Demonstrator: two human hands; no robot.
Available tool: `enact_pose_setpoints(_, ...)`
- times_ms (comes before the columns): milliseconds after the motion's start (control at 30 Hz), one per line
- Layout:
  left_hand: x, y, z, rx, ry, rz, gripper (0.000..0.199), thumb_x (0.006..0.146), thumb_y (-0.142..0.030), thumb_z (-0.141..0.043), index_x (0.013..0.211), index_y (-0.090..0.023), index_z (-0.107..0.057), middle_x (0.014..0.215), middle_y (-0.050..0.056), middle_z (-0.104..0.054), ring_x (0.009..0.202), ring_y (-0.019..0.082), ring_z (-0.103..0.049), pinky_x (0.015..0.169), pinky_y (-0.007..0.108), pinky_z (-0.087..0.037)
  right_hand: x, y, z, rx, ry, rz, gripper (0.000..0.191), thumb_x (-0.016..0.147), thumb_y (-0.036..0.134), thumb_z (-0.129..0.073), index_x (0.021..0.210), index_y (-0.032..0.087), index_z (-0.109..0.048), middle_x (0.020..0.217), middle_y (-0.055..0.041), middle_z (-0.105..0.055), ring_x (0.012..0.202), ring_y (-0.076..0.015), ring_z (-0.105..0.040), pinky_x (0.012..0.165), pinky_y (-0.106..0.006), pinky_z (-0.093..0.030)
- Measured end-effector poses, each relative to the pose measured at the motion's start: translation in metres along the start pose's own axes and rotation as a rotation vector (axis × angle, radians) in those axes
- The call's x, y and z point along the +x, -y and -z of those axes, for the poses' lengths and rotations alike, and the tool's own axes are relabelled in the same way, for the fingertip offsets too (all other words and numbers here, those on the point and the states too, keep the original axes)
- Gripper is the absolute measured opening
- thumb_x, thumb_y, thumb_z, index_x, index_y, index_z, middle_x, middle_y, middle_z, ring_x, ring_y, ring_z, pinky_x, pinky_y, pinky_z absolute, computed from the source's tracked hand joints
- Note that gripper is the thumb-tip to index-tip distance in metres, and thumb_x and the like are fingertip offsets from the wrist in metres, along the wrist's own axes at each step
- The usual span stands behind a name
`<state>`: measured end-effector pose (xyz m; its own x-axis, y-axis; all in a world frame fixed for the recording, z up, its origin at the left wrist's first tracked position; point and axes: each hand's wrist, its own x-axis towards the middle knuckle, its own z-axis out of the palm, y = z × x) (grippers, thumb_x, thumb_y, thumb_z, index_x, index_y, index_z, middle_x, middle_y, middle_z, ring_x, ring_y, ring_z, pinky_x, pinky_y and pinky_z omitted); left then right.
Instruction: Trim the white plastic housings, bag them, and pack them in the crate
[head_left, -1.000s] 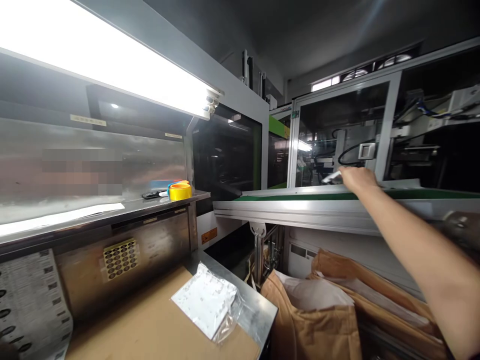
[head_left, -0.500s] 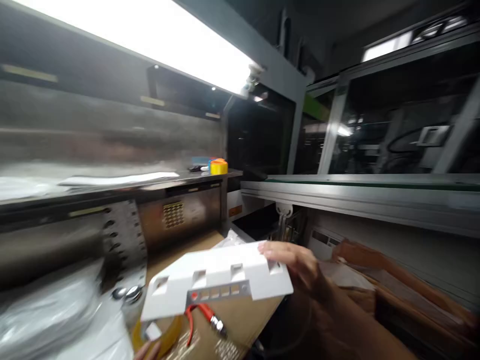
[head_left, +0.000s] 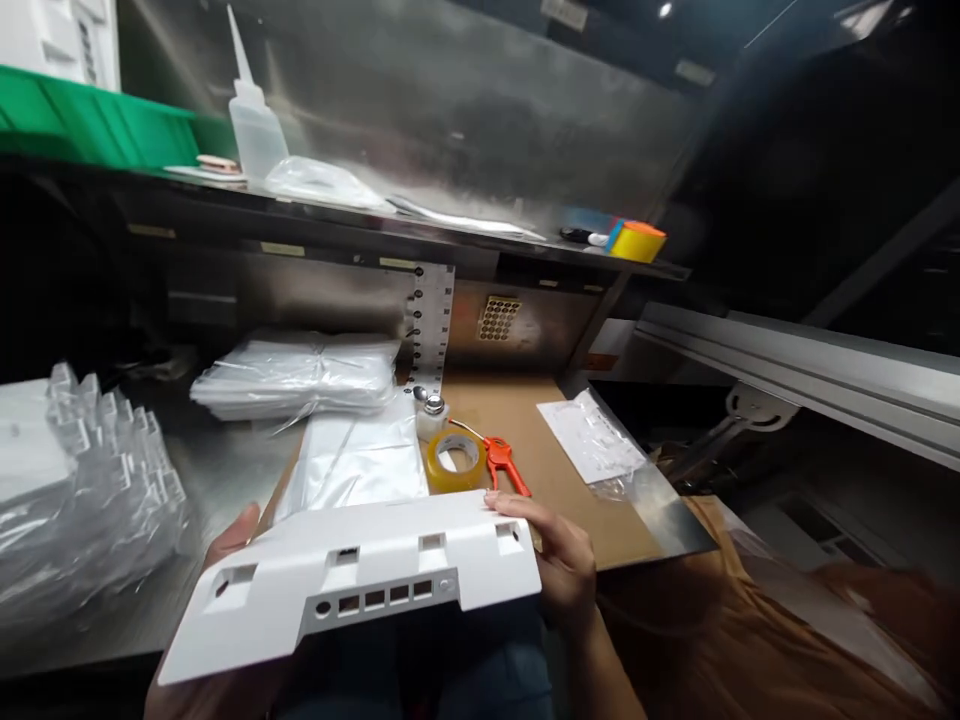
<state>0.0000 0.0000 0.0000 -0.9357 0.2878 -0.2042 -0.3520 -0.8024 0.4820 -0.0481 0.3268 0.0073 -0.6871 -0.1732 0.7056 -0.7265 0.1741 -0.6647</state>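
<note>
A white plastic housing (head_left: 375,570) with square port cutouts and several recesses spans the space between my two hands near the bottom of the view. My right hand (head_left: 559,560) grips its right end, fingers on the top edge. At its left end my left hand (head_left: 232,540) holds on, mostly hidden beneath and behind the part. Just beyond it on cardboard (head_left: 540,420) are a roll of yellowish tape (head_left: 456,460) and a red air gun (head_left: 504,465). Flat clear bags (head_left: 360,460) lie behind the housing's left half.
Bagged white parts (head_left: 82,480) stand at the left. A bag stack (head_left: 300,375) lies below a metal shelf carrying a green bin (head_left: 97,120), a squeeze bottle (head_left: 256,130) and yellow tape (head_left: 637,242). A printed sheet (head_left: 589,440) and metal rail (head_left: 810,370) are at right.
The view has swung left and down. The housing is now nearer the bottom centre, and my left hand, earlier near the tape roll, has come onto its left end.
</note>
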Motion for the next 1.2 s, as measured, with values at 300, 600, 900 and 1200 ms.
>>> enact_pose_setpoints(300,0.006,0.005,-0.019,-0.386,0.352,0.257,0.069,0.100,-0.066,-0.038,0.141,-0.014,-0.059,0.135,0.007,-0.068,0.127,0.021,-0.063,0.105,0.027,-0.051,-0.025,-0.019,-0.018,0.030,-0.082,-0.198,0.040,0.091,0.009,-0.068,0.124,0.031,-0.071,0.123,-0.0010,-0.074,0.114,-0.0209,-0.071,0.106,-0.033,-0.055)
enact_pose_setpoints(600,0.024,0.011,-0.039,-0.476,0.449,0.203,0.062,0.104,-0.052,-0.037,0.141,-0.005,-0.055,0.133,0.012,-0.069,0.127,0.018,-0.064,0.108,0.025,-0.048,-0.039,-0.039,-0.012,0.068,-0.133,-0.338,0.032,0.092,0.017,-0.069,0.121,0.027,-0.072,0.127,-0.0055,-0.073,0.118,-0.0266,-0.069,0.107,-0.039,-0.054)
enact_pose_setpoints(900,0.030,0.017,-0.047,-0.204,0.345,-0.007,0.085,0.102,-0.067,-0.008,0.139,-0.014,-0.062,0.132,0.011,-0.070,0.129,0.026,-0.062,0.110,0.035,-0.049,-0.029,-0.045,-0.009,-0.013,-0.088,-0.251,0.037,0.093,0.019,-0.066,0.129,0.026,-0.070,0.143,-0.0069,-0.063,0.135,-0.0277,-0.058,0.120,-0.042,-0.042)
enact_pose_setpoints(1200,0.024,0.022,-0.039,-0.155,0.410,-0.255,0.083,0.094,-0.080,-0.021,0.149,-0.027,-0.053,0.153,0.004,-0.055,0.154,0.030,-0.025,0.128,0.048,-0.014,-0.043,-0.042,-0.002,0.153,-0.150,-0.627,0.046,0.102,0.049,-0.052,0.131,0.017,-0.070,0.126,-0.0146,-0.073,0.116,-0.0301,-0.071,0.097,-0.042,-0.060)
